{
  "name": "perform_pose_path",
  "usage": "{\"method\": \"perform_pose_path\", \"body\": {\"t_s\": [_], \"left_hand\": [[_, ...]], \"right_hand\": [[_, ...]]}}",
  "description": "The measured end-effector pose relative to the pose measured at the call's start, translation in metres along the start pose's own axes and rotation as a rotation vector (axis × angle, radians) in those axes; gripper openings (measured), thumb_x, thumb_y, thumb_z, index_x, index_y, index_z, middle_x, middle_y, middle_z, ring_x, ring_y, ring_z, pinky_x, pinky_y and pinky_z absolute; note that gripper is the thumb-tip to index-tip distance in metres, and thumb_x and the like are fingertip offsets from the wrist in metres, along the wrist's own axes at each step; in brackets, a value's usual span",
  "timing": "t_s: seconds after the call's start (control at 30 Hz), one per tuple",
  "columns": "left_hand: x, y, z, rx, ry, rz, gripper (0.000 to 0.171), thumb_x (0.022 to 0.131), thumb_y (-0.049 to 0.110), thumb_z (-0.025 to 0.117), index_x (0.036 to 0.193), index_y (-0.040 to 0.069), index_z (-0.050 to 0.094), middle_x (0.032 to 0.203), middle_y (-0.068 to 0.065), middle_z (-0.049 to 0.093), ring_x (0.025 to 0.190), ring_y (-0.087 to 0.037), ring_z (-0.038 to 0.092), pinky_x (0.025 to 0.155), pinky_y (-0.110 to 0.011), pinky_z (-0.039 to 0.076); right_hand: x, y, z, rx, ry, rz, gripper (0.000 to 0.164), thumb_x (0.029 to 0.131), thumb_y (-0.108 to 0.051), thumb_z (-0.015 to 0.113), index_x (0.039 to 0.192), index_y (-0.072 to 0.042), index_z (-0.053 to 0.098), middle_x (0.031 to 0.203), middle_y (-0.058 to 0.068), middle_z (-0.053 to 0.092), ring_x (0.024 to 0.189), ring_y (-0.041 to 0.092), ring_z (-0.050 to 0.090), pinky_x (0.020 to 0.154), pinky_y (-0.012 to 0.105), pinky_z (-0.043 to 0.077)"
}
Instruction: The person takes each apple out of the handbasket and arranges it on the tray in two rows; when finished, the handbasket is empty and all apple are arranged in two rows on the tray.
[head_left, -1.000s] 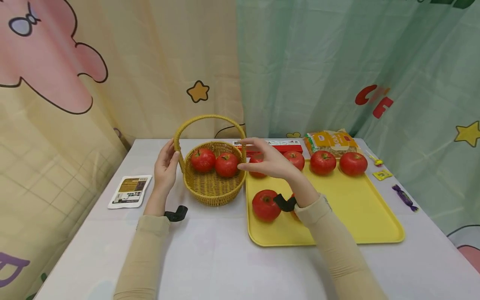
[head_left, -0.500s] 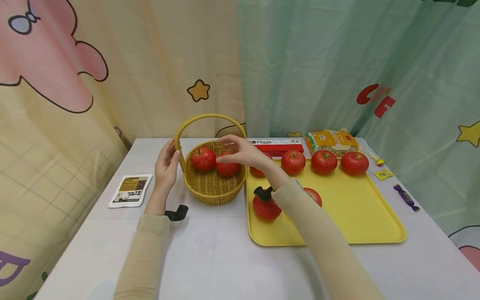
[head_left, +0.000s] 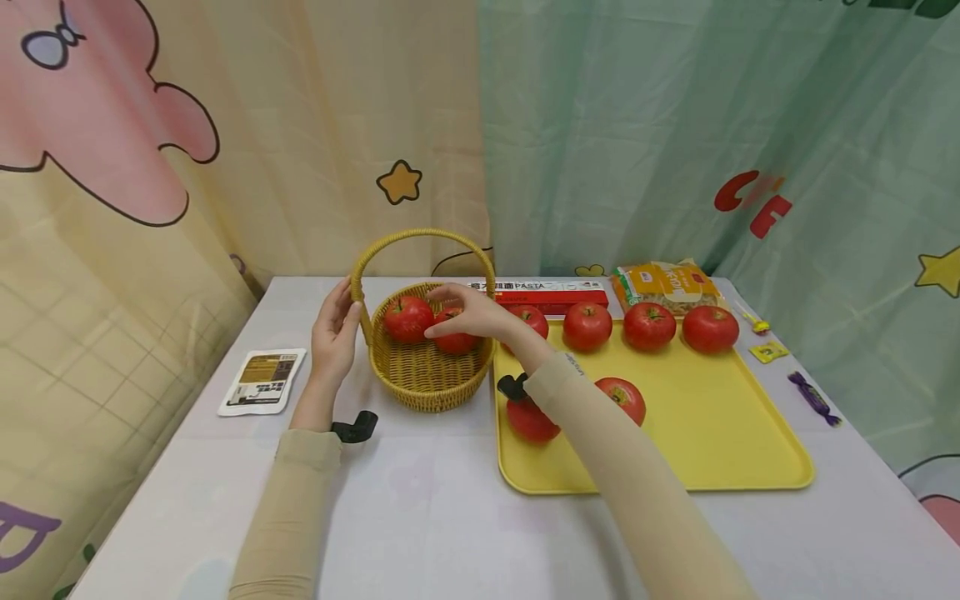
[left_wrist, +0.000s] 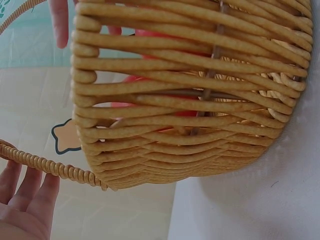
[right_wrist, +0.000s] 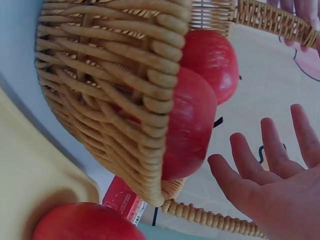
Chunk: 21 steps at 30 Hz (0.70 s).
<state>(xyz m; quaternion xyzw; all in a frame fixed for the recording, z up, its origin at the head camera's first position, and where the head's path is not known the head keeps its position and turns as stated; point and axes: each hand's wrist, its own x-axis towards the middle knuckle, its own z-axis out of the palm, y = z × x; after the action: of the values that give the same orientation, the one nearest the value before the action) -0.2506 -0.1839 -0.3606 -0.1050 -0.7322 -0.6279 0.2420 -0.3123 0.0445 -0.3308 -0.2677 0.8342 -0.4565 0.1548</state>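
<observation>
A yellow wicker basket (head_left: 429, 396) with a tall handle (head_left: 423, 232) stands left of the table's middle. Two tomatoes sit inside: the left tomato (head_left: 408, 319) and the right tomato (head_left: 455, 342), which is partly hidden by my right hand (head_left: 476, 317). That hand hovers over the basket, its fingers spread and holding nothing, as the right wrist view shows; contact with the right tomato is unclear. My left hand (head_left: 334, 337) rests against the handle's left side with fingers extended; in the left wrist view its fingers (left_wrist: 37, 192) lie along the handle beside the woven wall.
A yellow tray (head_left: 720, 417) on the right bears several tomatoes (head_left: 649, 326), two partly behind my right arm. Behind it are a red pasta box (head_left: 558, 296) and a food bag (head_left: 667, 286). Wrapped candies (head_left: 813, 398) lie to the right; a white pouch (head_left: 262, 383) lies left.
My right hand has moved left, from the basket's right rim to above the tomatoes inside. The left hand stays at the handle, and the basket has not visibly moved.
</observation>
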Motion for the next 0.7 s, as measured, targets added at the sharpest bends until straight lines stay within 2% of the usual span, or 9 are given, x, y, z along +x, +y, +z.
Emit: {"method": "perform_pose_path", "body": {"t_s": [0.23, 0.4, 0.7], "left_hand": [[0.0, -0.001, 0.0, -0.007, -0.002, 0.014, 0.043, 0.098, 0.001, 0.045, 0.14, 0.0, 0.04, 0.136, -0.02, 0.047, 0.124, -0.027, 0.046, 0.104, -0.032, 0.038], [0.0, -0.002, 0.0, -0.005, 0.0, 0.018, 0.043, 0.098, 0.002, 0.045, 0.14, 0.0, 0.04, 0.136, -0.02, 0.047, 0.124, -0.027, 0.046, 0.105, -0.033, 0.037], [0.0, -0.001, 0.0, 0.007, -0.004, 0.014, 0.043, 0.098, 0.003, 0.045, 0.14, 0.001, 0.039, 0.136, -0.019, 0.047, 0.124, -0.028, 0.045, 0.104, -0.033, 0.038]], "right_hand": [[0.007, 0.008, 0.001, -0.025, -0.002, 0.033, 0.068, 0.077, -0.025, 0.077, 0.136, -0.01, 0.046, 0.141, 0.009, 0.043, 0.13, 0.03, 0.038, 0.105, 0.046, 0.035], [0.012, 0.012, 0.002, -0.075, -0.004, 0.041, 0.068, 0.076, -0.024, 0.078, 0.135, -0.009, 0.048, 0.139, 0.01, 0.043, 0.125, 0.029, 0.043, 0.102, 0.044, 0.039], [0.018, 0.014, 0.007, -0.284, -0.023, -0.004, 0.068, 0.073, -0.023, 0.081, 0.132, -0.005, 0.05, 0.135, 0.009, 0.047, 0.123, 0.026, 0.045, 0.102, 0.034, 0.038]]}}
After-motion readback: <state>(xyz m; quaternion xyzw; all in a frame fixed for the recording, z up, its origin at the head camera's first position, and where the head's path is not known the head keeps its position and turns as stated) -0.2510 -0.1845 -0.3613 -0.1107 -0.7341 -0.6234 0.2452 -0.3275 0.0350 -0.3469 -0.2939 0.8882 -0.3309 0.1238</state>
